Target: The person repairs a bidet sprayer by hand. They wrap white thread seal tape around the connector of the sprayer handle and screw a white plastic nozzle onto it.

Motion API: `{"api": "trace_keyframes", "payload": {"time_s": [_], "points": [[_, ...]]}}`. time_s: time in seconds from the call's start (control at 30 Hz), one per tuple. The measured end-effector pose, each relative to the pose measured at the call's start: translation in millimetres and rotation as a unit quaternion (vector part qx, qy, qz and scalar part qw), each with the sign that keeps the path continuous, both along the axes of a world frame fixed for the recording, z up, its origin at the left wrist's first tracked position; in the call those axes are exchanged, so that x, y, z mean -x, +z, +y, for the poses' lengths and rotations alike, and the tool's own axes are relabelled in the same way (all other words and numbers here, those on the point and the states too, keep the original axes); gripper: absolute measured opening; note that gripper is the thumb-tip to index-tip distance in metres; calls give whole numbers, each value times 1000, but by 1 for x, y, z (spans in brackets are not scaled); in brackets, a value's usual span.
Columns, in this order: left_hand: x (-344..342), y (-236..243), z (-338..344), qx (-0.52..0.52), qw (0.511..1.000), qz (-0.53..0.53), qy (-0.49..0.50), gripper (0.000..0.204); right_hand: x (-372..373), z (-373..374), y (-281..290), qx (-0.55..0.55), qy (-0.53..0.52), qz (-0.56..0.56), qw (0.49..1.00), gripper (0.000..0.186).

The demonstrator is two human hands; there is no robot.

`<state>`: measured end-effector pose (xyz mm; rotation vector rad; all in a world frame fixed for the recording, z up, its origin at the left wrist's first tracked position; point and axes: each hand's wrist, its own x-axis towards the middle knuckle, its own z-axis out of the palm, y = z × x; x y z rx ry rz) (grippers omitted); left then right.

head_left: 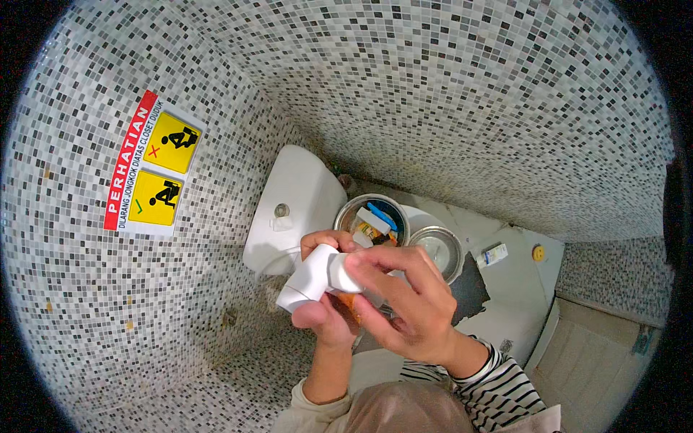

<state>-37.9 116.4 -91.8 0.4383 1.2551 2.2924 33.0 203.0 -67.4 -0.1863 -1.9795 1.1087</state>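
Between my two hands is a white plastic piece [312, 276] that looks like a spray bottle's head, with an angular body and a round white end. My left hand [330, 321] is closed around its body, thumb on the near side and fingers on the far side. The fingertips of my right hand [411, 299] press on the round end [345, 273] from the right. Something orange [349, 303] shows below, between the hands; most of it is hidden. Just beyond my fingers stands a round metal bowl [339, 219] holding several items, among them a blue one [381, 216].
A second metal bowl [456, 252] stands beside the first. Further right lie a small white box [493, 254] and a yellow round item [538, 252] on a pale ledge [509, 303]. A toilet tank [310, 184] stands at left, below a warning sign [155, 173] on the mosaic-tiled wall.
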Motion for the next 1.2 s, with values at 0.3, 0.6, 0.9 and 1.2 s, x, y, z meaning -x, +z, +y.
{"api": "trace_keyframes", "payload": {"time_s": [0.3,0.6,0.9,1.2], "points": [[-3,2,-7,55,998,-14,10,99,-1,-7,-4,-12,-44,-10,999,39],[1,-2,-11,62,998,26,6,98,-5,-14,-4,27,-33,-1,999,39],[0,-4,-13,68,997,38,1,96,-11,-16,-2,28,7,-6,1000,41],[1,-3,-13,81,996,39,4,95,-14,-20,-5,37,12,3,999,42]]}}
